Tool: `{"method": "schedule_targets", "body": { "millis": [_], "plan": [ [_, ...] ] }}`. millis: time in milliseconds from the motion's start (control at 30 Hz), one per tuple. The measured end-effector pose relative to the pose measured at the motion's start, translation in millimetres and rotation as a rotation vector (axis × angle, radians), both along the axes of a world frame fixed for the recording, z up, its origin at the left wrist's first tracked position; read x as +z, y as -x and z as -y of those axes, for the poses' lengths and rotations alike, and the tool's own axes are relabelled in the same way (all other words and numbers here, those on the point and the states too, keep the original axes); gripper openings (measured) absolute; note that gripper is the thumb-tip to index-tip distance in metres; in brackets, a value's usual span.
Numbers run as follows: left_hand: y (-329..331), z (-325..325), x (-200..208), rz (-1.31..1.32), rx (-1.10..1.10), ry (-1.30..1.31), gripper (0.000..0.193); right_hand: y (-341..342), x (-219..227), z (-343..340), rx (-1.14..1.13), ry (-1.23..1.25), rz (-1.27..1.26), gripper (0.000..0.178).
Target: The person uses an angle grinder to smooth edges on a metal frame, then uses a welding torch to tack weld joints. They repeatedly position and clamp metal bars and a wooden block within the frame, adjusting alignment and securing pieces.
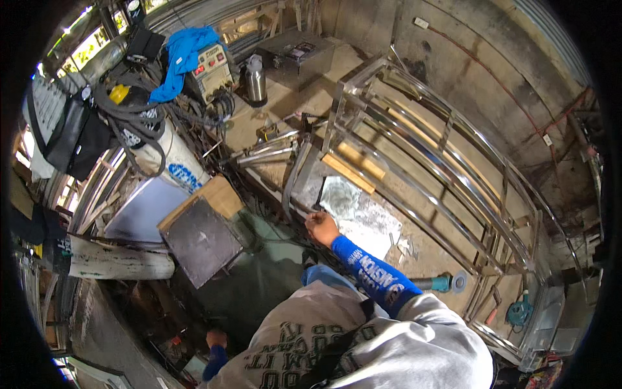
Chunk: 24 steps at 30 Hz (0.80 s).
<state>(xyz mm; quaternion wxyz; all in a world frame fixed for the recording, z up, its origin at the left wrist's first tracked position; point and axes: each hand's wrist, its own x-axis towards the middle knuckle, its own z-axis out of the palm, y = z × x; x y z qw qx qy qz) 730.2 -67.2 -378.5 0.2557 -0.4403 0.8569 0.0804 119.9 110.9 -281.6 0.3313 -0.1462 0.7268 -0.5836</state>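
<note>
Low at my left side, my left hand (216, 338) hangs loosely curled, holding nothing I can make out. Farther out, my right hand (322, 229), in a blue sleeve (376, 275), is closed in a fist at the near edge of the metal sheet (353, 211). Beyond lies the steel frame (440, 162), with the flask (256, 81) at the far end.

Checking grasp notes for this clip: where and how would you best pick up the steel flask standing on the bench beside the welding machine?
Grip the steel flask around its straight cylindrical body, fingers wrapping from the open bench side on its right; the welding machine and cables crowd its left. It stands upright, so a sideways wrap below the lid looks steadiest.
</note>
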Motion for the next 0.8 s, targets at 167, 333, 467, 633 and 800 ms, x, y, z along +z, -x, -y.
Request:
{"method": "schedule_targets", "body": {
  "millis": [167, 333, 467, 633, 800],
  "plan": [
    [10.7, -53.0, 23.2, -0.316, 0.606, -0.014, 0.03, 98.7, 28.2, 126.1, -0.32, -0.241, -0.387, 0.049],
    [99.4, -91.8, 45.6, -0.362, 0.811, -0.074, 0.03, 191.2, 40.7, 218.5, -0.442, -0.436, -0.265, 0.067],
    [141.9, -92.9, 46.6, -0.423, 0.849, -0.021, 0.027, 252.6, 27.5, 239.5, -0.439, -0.462, 0.078, 0.068],
    [179.8, -53.3, 59.9, -0.574, 0.596, 0.067, 0.02, 248.8, 26.3, 239.9, -0.569, 0.148, 0.441, 0.043],
    [242.9, 22.4, 79.9, -0.854, 0.622, 0.157, 0.021, 190.2, 55.6, 212.0, -0.281, 0.57, 0.524, 0.024]
  ]
}}
